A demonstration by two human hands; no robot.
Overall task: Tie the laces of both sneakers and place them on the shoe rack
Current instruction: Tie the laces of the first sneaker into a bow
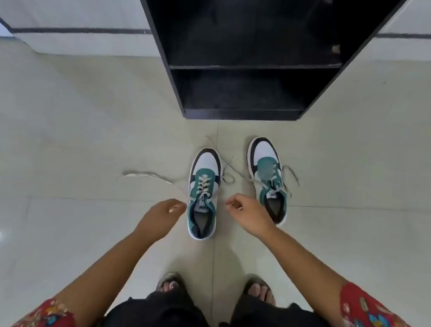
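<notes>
Two teal, white and black sneakers stand on the tiled floor, toes pointing at the black shoe rack (242, 70). The left sneaker (203, 193) is between my hands, its pale laces untied. My left hand (163, 217) pinches one lace end (144, 175) that trails off to the left. On the other side, my right hand (248, 212) pinches the second lace end, which runs up toward the toe. The right sneaker (267, 177) stands apart, further right, with loose laces spread on the floor.
The rack has dark open shelves (239, 103) just beyond the shoes. Pale glossy floor tiles (70, 126) surround everything. My sandalled feet (215, 287) and dark trousers fill the bottom of the view. White wall panels (66, 9) flank the rack.
</notes>
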